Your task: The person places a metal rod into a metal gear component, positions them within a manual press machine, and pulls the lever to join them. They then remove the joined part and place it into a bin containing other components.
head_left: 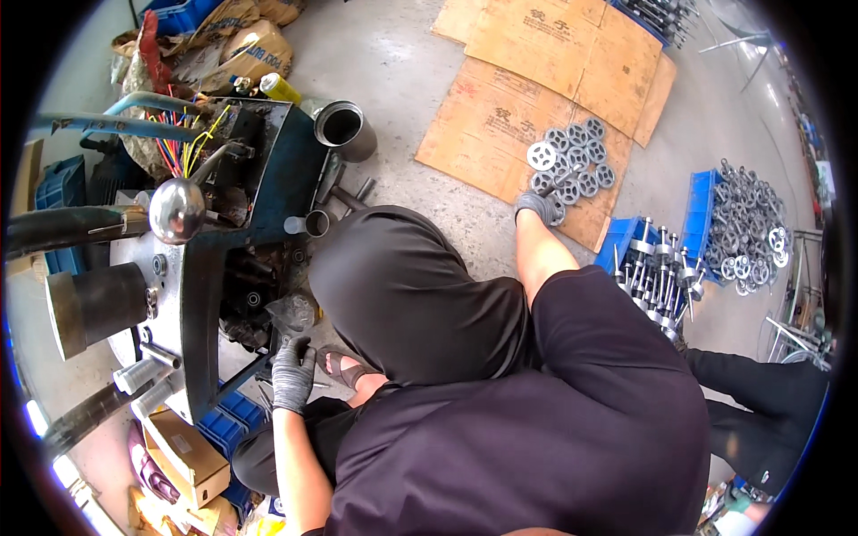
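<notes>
We have a steel-plated machine (198, 286) left of the cardboard sheets (487, 125), a blue crate (617, 239) of shafts (657, 279) to their right, and spoked metal wheels (578, 155) clustered on them. Our right hand (534, 206) is at the wheels; whether its fingers grip one, we cannot tell. Our left hand (293, 377), fingers loosely extended, is left of the sheets.

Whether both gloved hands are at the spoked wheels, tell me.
No, the right hand is at the spoked wheels on the cardboard, while the left hand is away beside the machine.
</notes>
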A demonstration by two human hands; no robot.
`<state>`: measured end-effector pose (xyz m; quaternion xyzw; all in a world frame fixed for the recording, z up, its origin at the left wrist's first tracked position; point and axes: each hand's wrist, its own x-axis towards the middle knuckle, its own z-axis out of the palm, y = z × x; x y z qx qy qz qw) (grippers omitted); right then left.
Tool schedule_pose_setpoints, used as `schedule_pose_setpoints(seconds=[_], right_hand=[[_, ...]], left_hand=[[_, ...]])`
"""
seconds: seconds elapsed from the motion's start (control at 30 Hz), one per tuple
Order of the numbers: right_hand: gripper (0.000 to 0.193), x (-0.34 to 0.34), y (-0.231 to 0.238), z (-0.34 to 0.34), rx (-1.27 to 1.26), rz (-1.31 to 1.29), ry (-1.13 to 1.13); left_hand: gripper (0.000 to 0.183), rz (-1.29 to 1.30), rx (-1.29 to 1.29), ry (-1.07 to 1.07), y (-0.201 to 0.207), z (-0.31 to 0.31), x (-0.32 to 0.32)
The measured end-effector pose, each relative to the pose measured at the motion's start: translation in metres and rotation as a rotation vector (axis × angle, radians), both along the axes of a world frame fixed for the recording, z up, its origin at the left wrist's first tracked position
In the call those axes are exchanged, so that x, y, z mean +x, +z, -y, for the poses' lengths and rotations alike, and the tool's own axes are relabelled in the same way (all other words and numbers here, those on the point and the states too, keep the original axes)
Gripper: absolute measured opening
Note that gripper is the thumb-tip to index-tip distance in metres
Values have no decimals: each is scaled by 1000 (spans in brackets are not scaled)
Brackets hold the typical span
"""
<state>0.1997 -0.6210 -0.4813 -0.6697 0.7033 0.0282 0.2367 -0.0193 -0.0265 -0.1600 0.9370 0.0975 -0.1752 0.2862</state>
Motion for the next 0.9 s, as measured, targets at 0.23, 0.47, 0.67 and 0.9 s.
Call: schedule_pose_setpoints(seconds=[0.23,0.47,0.67,0.9], right_hand=[[23,-8,2,90,762,84,112],[16,-40,13,70,643,351,234],[37,-55,37,61,291,-222,942],[41,-20,199,-70,-11,-264,1676]], left_hand=[[24,73,-66,-54,2,6,19],[27,51,-3,-89,6,5,6],[28,62,53,-175,23,15,16],[32,89,126,-144,61,13,9]])
